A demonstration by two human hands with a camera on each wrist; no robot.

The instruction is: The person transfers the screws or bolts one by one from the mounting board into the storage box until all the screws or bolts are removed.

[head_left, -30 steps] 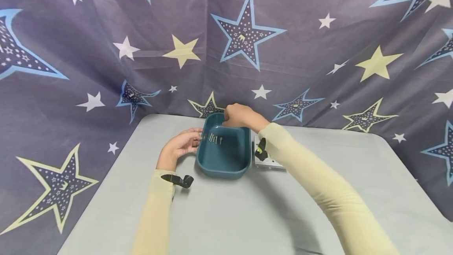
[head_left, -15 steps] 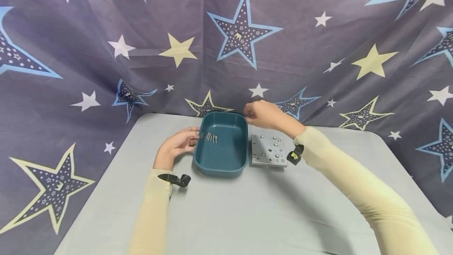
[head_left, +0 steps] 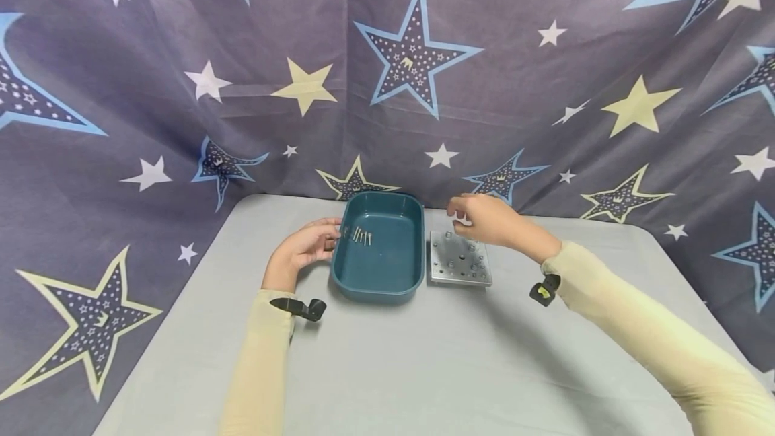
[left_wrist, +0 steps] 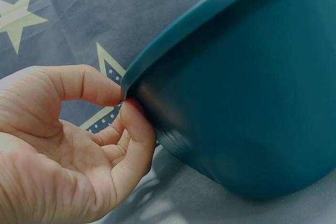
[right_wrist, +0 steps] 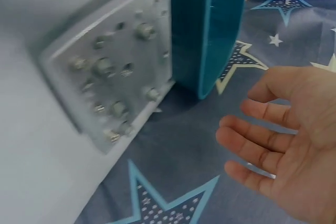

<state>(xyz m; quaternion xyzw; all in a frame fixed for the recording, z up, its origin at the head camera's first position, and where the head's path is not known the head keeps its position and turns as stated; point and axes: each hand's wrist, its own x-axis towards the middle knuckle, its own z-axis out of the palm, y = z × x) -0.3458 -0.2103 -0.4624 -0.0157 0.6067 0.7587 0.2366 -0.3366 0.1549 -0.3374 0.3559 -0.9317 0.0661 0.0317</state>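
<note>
A deep teal rectangular plastic tray [head_left: 387, 271] lies open from above, its raised walls barring the sides. The left fingers [left_wrist: 137, 148] occupy its left rim. A narrow slot separates it from a square silver metal plate [head_left: 449, 274] with protruding bolts; the right fingers [right_wrist: 247, 144] hang near the plate's far side. Dark star-printed cloth [head_left: 387, 143] bounds the back; the pale grey table [head_left: 387, 369] gives broad room in front.

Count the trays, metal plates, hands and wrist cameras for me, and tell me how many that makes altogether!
Tray: 1
Metal plate: 1
Left hand and right hand: 2
Left wrist camera and right wrist camera: 2
Total: 6
</note>
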